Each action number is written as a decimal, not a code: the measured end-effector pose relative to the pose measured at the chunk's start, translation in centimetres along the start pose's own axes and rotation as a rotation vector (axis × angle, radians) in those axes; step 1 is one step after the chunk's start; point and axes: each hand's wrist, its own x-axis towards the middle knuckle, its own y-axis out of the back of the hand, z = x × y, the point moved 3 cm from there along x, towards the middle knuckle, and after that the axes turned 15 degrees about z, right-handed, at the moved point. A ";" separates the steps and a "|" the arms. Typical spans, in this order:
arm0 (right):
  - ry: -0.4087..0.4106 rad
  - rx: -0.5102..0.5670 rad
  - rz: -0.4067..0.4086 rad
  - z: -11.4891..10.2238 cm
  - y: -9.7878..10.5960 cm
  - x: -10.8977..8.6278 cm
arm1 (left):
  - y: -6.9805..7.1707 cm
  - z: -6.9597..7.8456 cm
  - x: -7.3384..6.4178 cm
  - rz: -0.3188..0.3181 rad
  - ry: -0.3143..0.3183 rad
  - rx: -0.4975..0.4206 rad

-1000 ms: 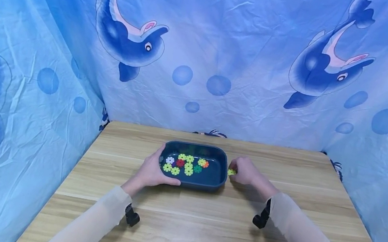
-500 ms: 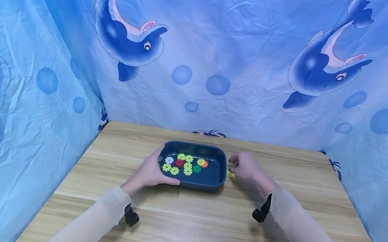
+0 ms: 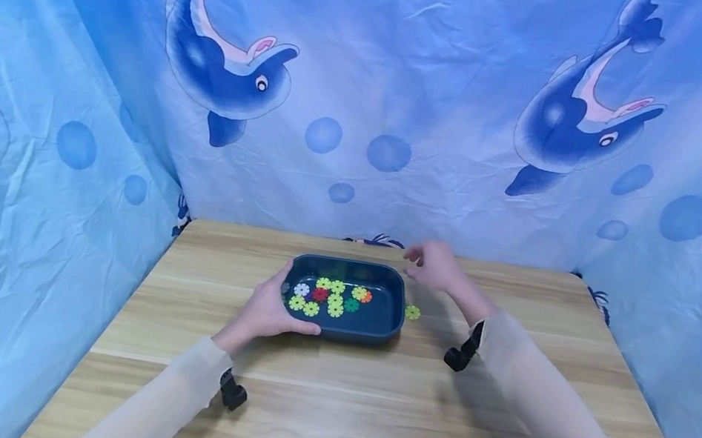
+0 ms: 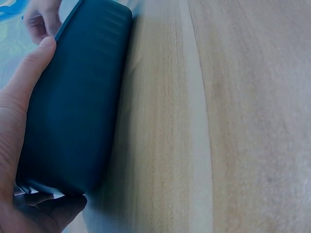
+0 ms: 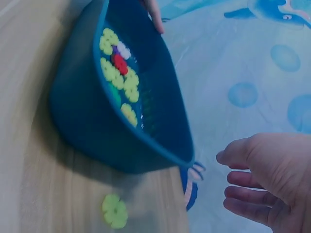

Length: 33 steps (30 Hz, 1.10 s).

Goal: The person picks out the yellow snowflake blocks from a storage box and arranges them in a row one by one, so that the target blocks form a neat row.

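A dark blue rectangular plastic basin (image 3: 380, 320) is on the wooden table, held at its left end by my left hand (image 3: 265, 309). The left thumb lies along the front wall in the left wrist view, and the other fingers wrap round the end. Several snowflake-shaped plastic discs lie inside, mostly yellow-green (image 3: 335, 309), with red (image 3: 319, 295), white and green ones among them. Beyond the basin's right rear corner, my right hand (image 3: 437, 267) is raised with loosely bent fingers and holds nothing. One yellow-green snowflake disc (image 3: 412, 312) lies flat on the table just right of the basin.
The wooden table (image 3: 324, 410) extends to a blue dolphin-print curtain (image 3: 367, 101) at the back and sides. Each wrist wears a black camera mount, such as the right mount (image 3: 461, 354).
My right hand has let go of the yellow-green disc beside the basin and moved up and toward the back. The left hand keeps its hold on the basin.
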 end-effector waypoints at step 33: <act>0.112 -0.043 -0.214 -6.3 -8.1 1.0 | 0.2 0.0 0.0 -0.004 0.009 -0.021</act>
